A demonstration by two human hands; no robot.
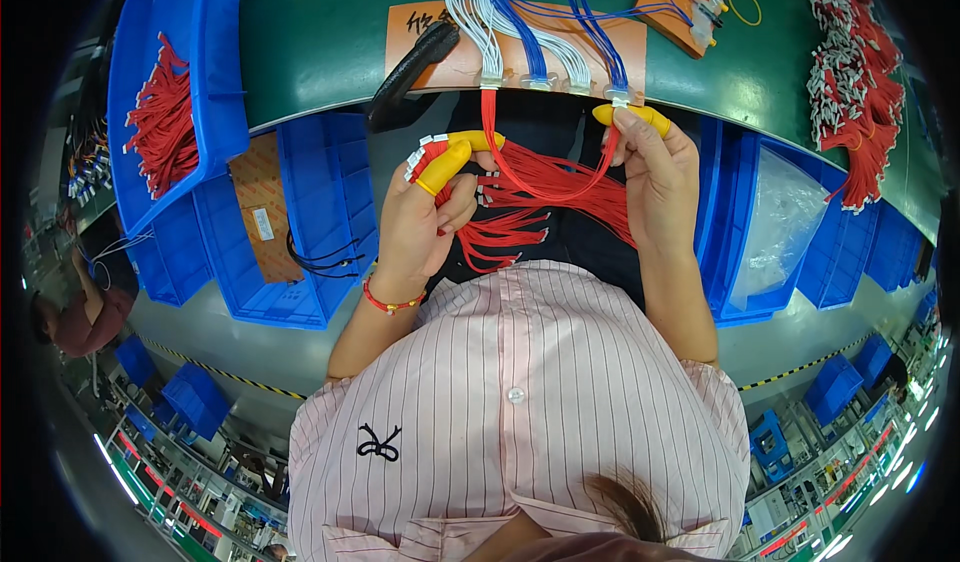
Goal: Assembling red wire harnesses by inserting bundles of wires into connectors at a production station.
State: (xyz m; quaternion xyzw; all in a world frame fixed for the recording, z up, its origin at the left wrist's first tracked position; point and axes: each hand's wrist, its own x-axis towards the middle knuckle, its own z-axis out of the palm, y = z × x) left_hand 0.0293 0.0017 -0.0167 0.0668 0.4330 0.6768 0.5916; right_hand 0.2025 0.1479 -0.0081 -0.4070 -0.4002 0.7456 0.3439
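My left hand [425,230] is closed around a bundle of red cables [565,184]. Their white plugs stick out past its thumb, and yellow covers sit on its thumb and a finger. One red cable [489,122] hangs in a loop below the board's edge, its left end at a socket under white wires [478,22]. The thumb and fingers of my right hand [662,182], one yellow-covered, pinch the loop's other end at a connector [618,96] below blue wires [603,52]. Whether that end is fully seated I cannot tell.
An orange board [425,27] lies on the green table [320,52], with a black bar-shaped object [415,72] beside it. More red cables fill a blue bin [205,72] on the left and pile up [862,92] at the right. Blue bins [310,212] hang below the table.
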